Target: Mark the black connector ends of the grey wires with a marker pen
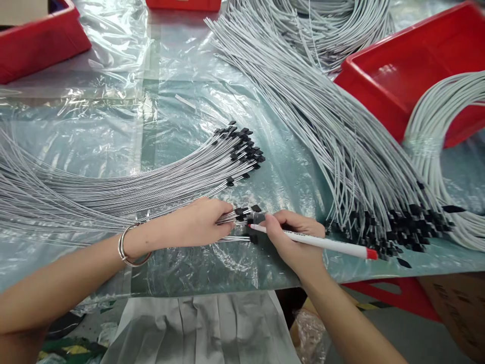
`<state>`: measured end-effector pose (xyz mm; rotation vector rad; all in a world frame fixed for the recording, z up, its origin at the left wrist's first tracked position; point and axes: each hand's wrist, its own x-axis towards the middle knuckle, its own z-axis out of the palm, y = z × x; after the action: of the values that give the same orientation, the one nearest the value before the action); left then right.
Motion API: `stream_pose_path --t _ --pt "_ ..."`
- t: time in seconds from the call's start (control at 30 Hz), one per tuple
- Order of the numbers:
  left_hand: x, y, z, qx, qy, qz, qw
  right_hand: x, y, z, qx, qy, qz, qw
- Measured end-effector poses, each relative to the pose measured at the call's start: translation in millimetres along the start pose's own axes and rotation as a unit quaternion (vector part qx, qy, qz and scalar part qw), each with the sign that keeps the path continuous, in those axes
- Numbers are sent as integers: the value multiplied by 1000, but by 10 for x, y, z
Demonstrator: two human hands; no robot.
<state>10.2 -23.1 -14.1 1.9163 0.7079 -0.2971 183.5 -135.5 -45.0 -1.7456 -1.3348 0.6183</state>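
Observation:
My left hand (200, 222) is closed around several thin grey cables (226, 217), just behind their black end pieces (246, 211). My right hand (293, 237) grips a white marker pen (322, 242) with a red end; its red tip is close to the cable ends, and whether it touches them I cannot tell. The right thumb and fingers are also at a black end piece. Beyond my left hand lies a wide bundle of thin cables (151, 189) with black ends fanned out. A few loose cables lie below my left hand.
A thick grey cable bundle (295, 96) with black ends spreads across the right side. A red bin (401, 76) stands behind it, beside a taped coil of cables (424, 136). Another red bin (45, 43) sits at the far left. Plastic film (106, 126) covers the table.

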Motion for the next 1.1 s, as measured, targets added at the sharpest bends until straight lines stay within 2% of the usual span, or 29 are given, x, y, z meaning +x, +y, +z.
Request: stream_pose_path --t 0.53,1.0,1.1 --pt "11 9 1 8 6 1 1000 11 -2 15 -6 18 14 1000" --pt "4 0 1 -22 -8 -3 1000 17 -17 4 5 7 1 1000" --pt "-19 24 -17 -19 -10 0 1000 -5 -12 -6 37 32 8 999"
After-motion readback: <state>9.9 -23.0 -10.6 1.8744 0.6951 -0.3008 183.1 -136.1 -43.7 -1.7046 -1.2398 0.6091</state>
